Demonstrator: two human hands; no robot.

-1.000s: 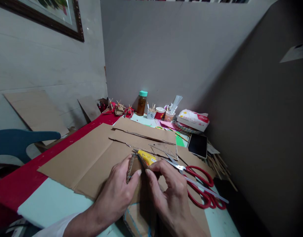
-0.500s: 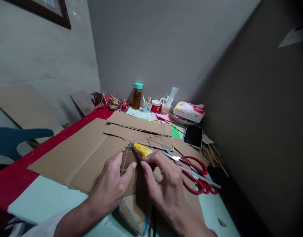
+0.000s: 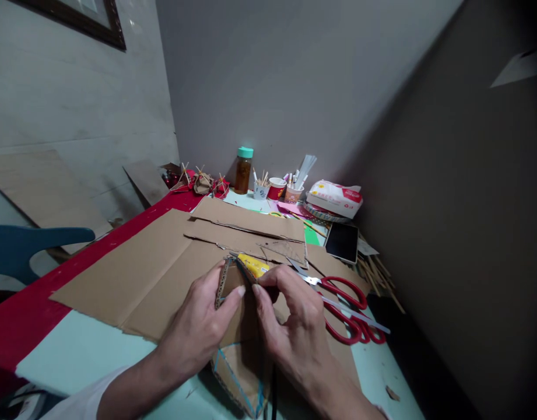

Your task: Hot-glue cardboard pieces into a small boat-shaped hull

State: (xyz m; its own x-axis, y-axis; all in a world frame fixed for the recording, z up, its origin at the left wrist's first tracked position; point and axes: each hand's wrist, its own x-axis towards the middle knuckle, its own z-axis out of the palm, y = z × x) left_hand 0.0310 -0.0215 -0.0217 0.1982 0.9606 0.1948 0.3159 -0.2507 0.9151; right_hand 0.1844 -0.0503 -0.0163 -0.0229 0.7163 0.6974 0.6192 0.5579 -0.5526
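A small brown corrugated cardboard piece point(image 3: 238, 368) stands folded at the near edge of the table point(image 3: 76, 356), its raw fluted edge tilted upward. Blue pen lines run along its lower border

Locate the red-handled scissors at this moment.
Head view: the red-handled scissors lie just right of the right hand, in front of the dark phone.

The left hand point(image 3: 202, 329) and right hand point(image 3: 292, 326) pinch a folded cardboard piece point(image 3: 231, 279) standing on edge. Red scissors point(image 3: 351, 315) lie at the right hand's three o'clock, and a yellow object point(image 3: 253, 266), possibly a glue tube, lies at twelve.
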